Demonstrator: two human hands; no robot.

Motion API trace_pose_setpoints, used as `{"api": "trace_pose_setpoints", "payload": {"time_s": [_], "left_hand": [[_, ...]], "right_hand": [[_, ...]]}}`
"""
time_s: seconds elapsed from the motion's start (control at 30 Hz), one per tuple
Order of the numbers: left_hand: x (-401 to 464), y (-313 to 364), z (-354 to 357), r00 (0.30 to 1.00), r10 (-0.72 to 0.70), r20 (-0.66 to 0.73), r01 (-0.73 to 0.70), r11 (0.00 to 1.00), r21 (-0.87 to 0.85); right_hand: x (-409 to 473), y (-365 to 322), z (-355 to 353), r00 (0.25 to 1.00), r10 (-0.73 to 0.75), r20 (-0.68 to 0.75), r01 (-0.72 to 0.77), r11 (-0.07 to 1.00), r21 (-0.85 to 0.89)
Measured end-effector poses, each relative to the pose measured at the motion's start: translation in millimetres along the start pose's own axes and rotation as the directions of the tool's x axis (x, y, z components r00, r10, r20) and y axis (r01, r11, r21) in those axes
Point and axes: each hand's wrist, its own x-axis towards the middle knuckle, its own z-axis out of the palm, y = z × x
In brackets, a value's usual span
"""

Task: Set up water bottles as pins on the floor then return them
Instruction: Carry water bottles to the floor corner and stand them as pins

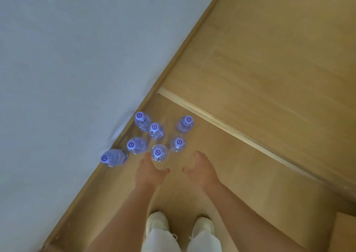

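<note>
My forearms filled the bottom of the view, above my white shoes point(180, 225), both reaching down and forward over the wooden floor point(250, 165). The wall point(67, 59) ran along the left, and seven bottles stood upright on the floor in a loose cluster beside its skirting. I took the nearest bottle point(158, 152) as my mark: it stood just ahead of my hands, its long axis straight up, cap toward me. My left hand point(149, 171) was the nearer one, its fingertips just short of that bottle's left side; whether they touched I could not tell. My right hand point(200, 171) hung a little right of the bottle, apart from it. Both hands were spread, fingers relaxed, thumbs pointing inward, holding nothing. I judged the left hand best placed to take that bottle first.
</note>
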Motion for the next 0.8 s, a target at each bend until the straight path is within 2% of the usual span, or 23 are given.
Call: {"api": "trace_pose_setpoints", "payload": {"time_s": [0.07,0.17,0.33,0.47,0.57,0.67,0.73,0.8], "left_hand": [[40.1,-23.2,25.0,1.000,0.031,0.001,-0.031,0.999,0.007],[90.8,-48.5,49.1,0.994,0.082,0.066,-0.085,0.995,0.043],[132.8,-66.8,66.9,0.991,0.131,-0.029,-0.132,0.990,-0.055],[136.8,-76.7,65.3,0.980,0.199,-0.025,-0.200,0.979,-0.048],[116.2,-73.7,53.7,0.981,0.194,-0.030,-0.196,0.977,-0.086],[78.3,-66.1,26.8,0.984,0.166,-0.059,-0.175,0.965,-0.197],[41.0,-57.2,1.6,0.984,0.164,-0.072,-0.174,0.971,-0.165],[0.1,-40.2,-32.6,0.983,0.162,-0.091,-0.171,0.980,-0.104]], "right_hand": [[52.7,18.3,18.0,0.999,0.041,-0.013,-0.041,0.999,0.033],[109.9,39.6,40.5,1.000,0.020,-0.023,-0.018,0.997,0.079],[163.1,52.8,66.4,0.990,-0.140,0.009,0.136,0.969,0.205],[183.3,51.6,81.4,0.980,-0.196,-0.034,0.198,0.948,0.249],[172.4,44.4,79.1,0.971,-0.232,-0.057,0.239,0.952,0.189],[135.2,33.1,59.2,0.975,-0.208,-0.072,0.218,0.959,0.181],[95.7,20.5,36.6,0.979,-0.199,-0.049,0.205,0.949,0.240],[45.0,2.0,8.9,0.969,-0.246,-0.027,0.246,0.947,0.206]]}}
